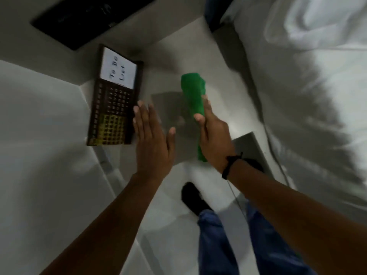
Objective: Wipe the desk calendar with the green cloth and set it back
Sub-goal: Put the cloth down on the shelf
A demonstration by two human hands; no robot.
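Note:
The desk calendar (114, 100) is a dark brown board with a white "To Do List" card at its far end and a date grid, partly yellow, below. It lies on a pale surface left of centre. My left hand (153, 139) is flat with fingers spread, just right of the calendar's near edge; whether the fingertips touch it is unclear. My right hand (214, 139) is shut on the green cloth (193, 92), which is bunched into a long roll sticking out above and below the fist.
A black flat panel (87, 18) lies at the top left. A bed with white crumpled sheets (309, 66) fills the right side. A grey laptop-like slab (250, 147) lies beside the bed. My legs in blue trousers (218, 245) and a dark shoe (195, 199) are below.

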